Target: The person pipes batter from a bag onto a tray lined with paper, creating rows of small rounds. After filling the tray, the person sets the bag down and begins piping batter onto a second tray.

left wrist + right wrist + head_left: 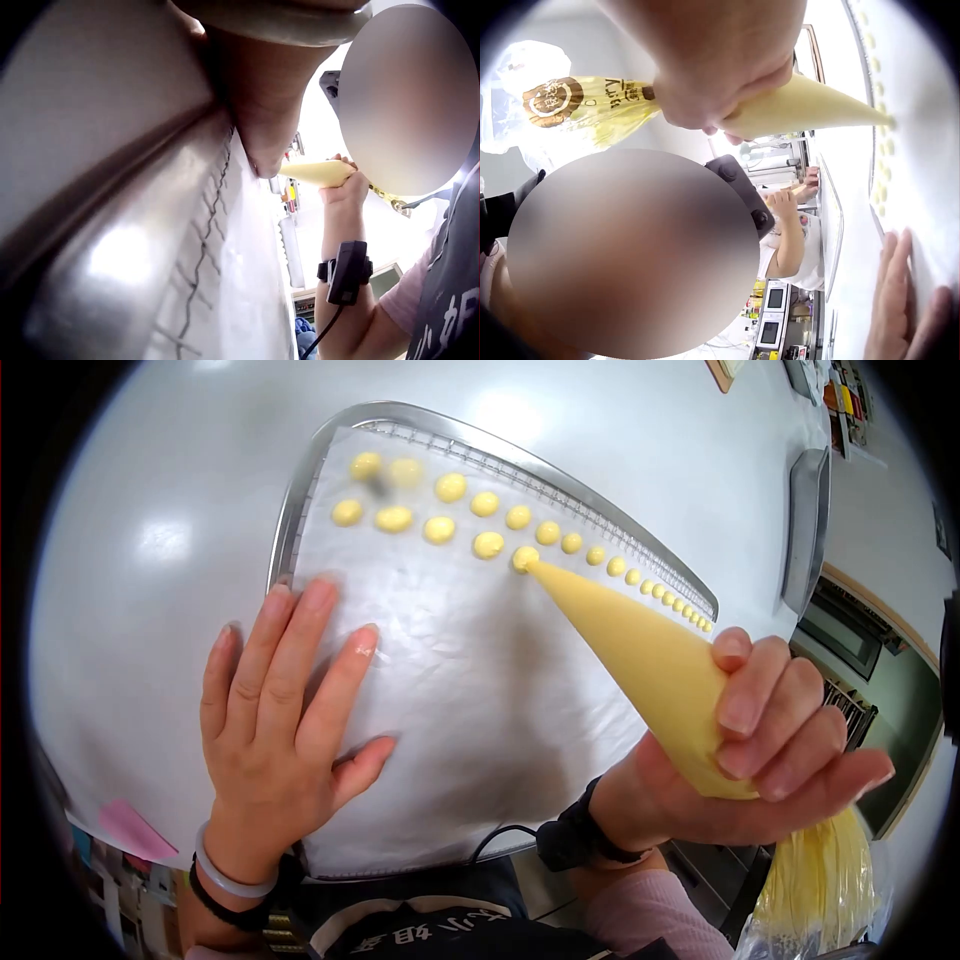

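My right hand [775,735] grips a piping bag [640,660] full of pale yellow batter, its fingers curled round the bag's upper part. The bag's tip meets a small yellow mound [524,560] at the right end of the second row on white baking paper [450,630]. Along the far edge runs a first row of piped dots [518,517], several in number. With fingers straight, my left hand [280,710] rests over the paper's left side, at the edge of the metal tray [300,490]. The bag's twisted, printed tail [600,105] hangs out behind my right hand.
A wire rack [480,455] lies under the paper inside the tray. Another metal tray [808,530] stands at the table's right edge. A pink sheet [137,830] lies near the front left. Another person's arm [786,232] shows in the right wrist view.
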Demonstrator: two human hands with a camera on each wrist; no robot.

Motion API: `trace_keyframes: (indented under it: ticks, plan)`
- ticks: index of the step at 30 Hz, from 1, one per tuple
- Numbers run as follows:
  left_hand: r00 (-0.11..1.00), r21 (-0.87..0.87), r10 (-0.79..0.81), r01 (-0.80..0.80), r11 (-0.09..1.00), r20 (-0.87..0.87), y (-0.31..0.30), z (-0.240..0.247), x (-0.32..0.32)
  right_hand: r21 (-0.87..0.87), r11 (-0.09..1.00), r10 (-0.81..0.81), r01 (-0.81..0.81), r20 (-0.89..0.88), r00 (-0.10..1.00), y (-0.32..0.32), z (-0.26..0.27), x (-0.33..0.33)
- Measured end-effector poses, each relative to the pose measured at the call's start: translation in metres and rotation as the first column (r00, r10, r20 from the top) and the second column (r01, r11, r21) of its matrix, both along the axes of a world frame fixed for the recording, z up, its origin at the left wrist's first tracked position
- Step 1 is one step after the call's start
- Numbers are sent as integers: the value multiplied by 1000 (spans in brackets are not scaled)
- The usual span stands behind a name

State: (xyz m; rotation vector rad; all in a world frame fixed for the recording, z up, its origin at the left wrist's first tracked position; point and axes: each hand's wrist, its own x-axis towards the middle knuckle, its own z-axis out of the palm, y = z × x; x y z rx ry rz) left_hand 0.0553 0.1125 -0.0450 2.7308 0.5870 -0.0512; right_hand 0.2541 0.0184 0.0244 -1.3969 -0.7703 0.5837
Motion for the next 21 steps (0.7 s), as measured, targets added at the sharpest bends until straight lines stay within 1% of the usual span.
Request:
trace_keyframes:
  ticks: [1, 3, 4, 6, 10, 14, 16, 17, 21]
  plan:
    - [1000, 4, -3, 3, 1000, -1, 0, 0, 0, 1, 1000, -4, 4, -1, 1000, -2, 2, 0]
    - [1000, 26, 15, -15, 1000, 0, 0, 2, 3, 89, 995, -41, 47, -65, 997, -7, 9, 0]
    - [999, 47, 36, -36, 998, 2, -1, 2, 3, 87, 995, -44, 50, -64, 997, -9, 10, 3]
    - [1000, 47, 29, -28, 998, -7, 0, 3, 3, -1, 999, 39, -39, 1, 999, -15, 8, 11]
    - [1000, 61, 17, -16, 998, -20, 0, 4, 4, -13, 999, -48, 48, -3, 999, -15, 1, 11]
    - [1000, 74, -1, 3, 997, -28, 1, 4, 3, 11, 1000, 1, 0, -42, 999, -22, 6, 12]
    - [999, 77, -10, 14, 997, -53, 1, 5, 3, 49, 997, -64, 65, -23, 998, -27, 11, 12]
    - [999, 76, -14, 18, 997, -52, 1, 6, 3, -5, 1000, -14, 14, -7, 1000, -31, 13, 18]
    - [997, 76, -16, 21, 997, -70, 0, 6, 5, -29, 998, -56, 57, 18, 998, -31, 1, 20]
